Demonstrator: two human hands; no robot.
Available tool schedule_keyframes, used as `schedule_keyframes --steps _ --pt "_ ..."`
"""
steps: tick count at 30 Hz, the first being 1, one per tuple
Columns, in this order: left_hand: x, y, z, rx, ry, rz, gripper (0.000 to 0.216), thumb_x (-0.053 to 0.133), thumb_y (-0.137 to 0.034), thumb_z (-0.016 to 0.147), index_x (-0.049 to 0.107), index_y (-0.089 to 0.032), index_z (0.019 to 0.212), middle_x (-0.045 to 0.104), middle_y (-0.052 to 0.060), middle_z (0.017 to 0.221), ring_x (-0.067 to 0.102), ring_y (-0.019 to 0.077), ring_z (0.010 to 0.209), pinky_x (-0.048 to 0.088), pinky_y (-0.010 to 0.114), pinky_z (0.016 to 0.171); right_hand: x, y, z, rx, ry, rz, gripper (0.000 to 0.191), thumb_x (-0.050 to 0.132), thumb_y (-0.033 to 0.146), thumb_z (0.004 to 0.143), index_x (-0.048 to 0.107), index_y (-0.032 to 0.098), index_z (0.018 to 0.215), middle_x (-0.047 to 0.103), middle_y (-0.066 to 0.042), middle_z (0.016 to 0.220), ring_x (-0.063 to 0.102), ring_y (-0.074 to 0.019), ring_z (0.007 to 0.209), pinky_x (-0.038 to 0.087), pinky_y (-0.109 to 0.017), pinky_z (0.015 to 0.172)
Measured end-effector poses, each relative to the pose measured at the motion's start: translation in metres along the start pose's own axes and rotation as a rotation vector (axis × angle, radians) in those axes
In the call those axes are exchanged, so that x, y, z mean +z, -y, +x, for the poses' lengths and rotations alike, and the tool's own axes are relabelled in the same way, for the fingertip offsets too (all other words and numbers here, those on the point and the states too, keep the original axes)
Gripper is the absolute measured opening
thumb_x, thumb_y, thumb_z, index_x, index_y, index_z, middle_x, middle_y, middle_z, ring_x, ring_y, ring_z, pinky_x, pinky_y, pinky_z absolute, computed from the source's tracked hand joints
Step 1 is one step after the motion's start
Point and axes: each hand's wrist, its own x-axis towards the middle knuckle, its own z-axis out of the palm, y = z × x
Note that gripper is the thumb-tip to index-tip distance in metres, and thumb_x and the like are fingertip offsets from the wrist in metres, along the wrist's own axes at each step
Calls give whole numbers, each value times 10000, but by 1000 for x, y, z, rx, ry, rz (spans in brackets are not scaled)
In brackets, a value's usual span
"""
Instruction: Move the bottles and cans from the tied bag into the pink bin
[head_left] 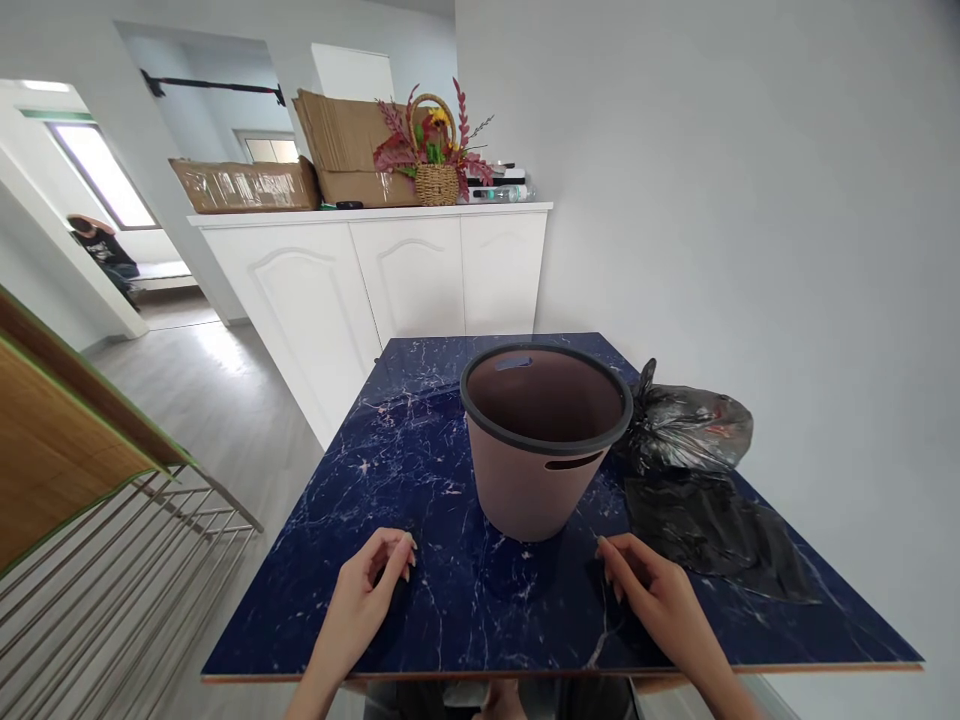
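Note:
A brownish-pink trash bin [525, 492] with a dark grey rim stands upright on the blue marbled table [397, 450]. Its top is open, and handle slots show in its wall. My left hand [373, 578] rests on the tabletop to the left of the bin's base, thumb and fingers curled together with nothing seen in them. On the other side, my right hand [646, 582] lies in a similar curl, also holding nothing visible. Neither hand touches the bin. Close to the right hand, a flat black trash bag [724, 532] is spread out. Behind that sits a full, tied black bag [697, 425].
A white cabinet [409, 270] beyond the table bears cardboard boxes [251, 187], a flower basket [436, 184] and a bottle [506, 193]. A metal rack [142, 560] stands at the left. A grey wall borders the right. Another person [105, 245] is in the far room.

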Motion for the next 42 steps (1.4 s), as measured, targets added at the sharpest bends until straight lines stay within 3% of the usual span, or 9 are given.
schedule_keyframes --steps 42 --pt "1 -4 0 7 -17 42 447 604 -648 974 701 -220 887 677 22 791 640 190 737 531 278 752 -2 1 -1 -4 -13 26 469 549 670 1018 716 242 925 631 -6 686 599 -185 587 444 -267 554"
